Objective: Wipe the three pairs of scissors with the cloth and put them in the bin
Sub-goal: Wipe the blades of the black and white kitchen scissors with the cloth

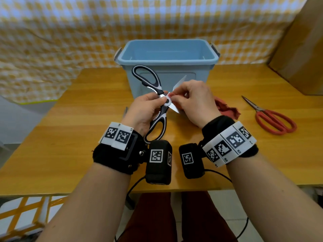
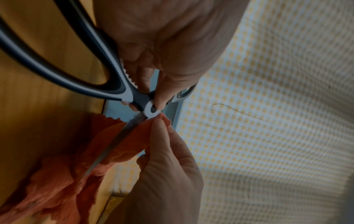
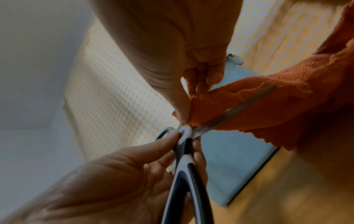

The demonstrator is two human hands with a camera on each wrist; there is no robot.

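The left hand [image 1: 145, 109] pinches the black-and-white scissors [image 1: 158, 103] at the pivot, blades spread open. The right hand [image 1: 194, 102] has its fingers [image 3: 182, 112] clamped on the orange cloth [image 3: 249, 106], folded over one blade; only the wrist views show this fold. Only the head view shows the red scissors [image 1: 272, 117] on the table [image 1: 70, 137], right of both hands, and the blue bin [image 1: 167, 55] beyond the fingers.

Bare forearms. Each wrist carries a black band [image 1: 113, 158] with white coded tags [image 1: 229, 145], a black camera block [image 1: 158, 161] and a black cable [image 1: 220, 173]. Dark red trousers [image 1: 152, 217].
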